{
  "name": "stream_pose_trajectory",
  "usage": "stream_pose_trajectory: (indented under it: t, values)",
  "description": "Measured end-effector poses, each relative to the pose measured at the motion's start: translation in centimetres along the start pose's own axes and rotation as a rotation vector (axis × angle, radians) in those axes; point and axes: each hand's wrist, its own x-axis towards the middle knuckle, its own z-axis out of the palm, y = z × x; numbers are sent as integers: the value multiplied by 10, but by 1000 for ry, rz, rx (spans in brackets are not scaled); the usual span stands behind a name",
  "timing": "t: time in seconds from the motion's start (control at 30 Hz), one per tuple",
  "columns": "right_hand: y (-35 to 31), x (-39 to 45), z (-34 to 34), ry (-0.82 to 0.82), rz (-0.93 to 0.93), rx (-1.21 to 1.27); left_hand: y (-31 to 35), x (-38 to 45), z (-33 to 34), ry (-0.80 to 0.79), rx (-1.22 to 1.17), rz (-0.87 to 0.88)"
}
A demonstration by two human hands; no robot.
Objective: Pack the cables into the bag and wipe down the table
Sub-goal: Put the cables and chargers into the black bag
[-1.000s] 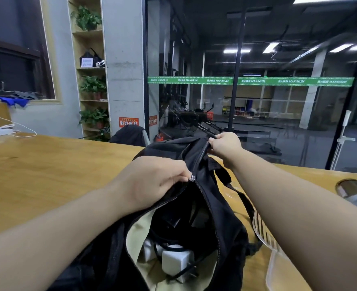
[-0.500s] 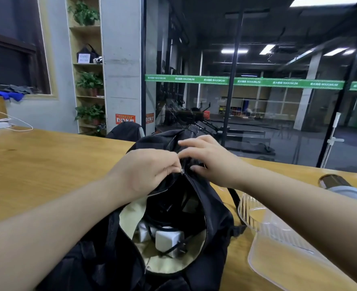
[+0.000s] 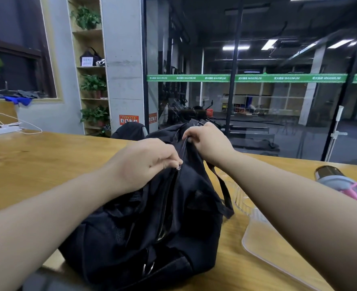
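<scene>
A: Where's the black fabric bag (image 3: 152,217)?
B: Frame centre, on the wooden table (image 3: 37,164); left hand (image 3: 144,162) pinches its zipper pull, right hand (image 3: 209,141) grips the fabric.
A: Any writing?
B: "MAXIMUM" on the green glass strip (image 3: 246,78), upper right

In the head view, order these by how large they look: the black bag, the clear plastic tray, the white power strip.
1. black bag
2. clear plastic tray, partly behind the right arm
3. white power strip; it lies far from the camera, so its true size is unsure.

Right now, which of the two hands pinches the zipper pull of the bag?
The left hand: it pinches the small metal pull. The right hand only grips the bag fabric farther up.
</scene>
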Motion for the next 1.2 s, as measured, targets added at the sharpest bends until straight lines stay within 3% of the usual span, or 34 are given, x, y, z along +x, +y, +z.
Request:
stream_pose_trajectory:
  t: [0.37,0.6,0.77,0.83,0.97,1.1,1.2]
  values:
    - [1,2,2,21,187,27,37,-35,-18,-17,-147,45]
    - [-5,-4,2,32,243,88,44,-50,-26,-169,-14,73]
    - [-18,-23,-8,28,245,230,53,-49,-16,-305,264,-49]
    - [-28,-42,-13,21,222,290,58,-51,-9,-302,426,-115]
    - [-44,-104,-10,-16,199,428,52,-47,5,-186,838,-5]
    - [-50,-142,13,-102,239,362,17,-52,25,-315,789,-273]
    - [-53,-144,30,-257,424,224,2,-54,35,-334,791,-390]
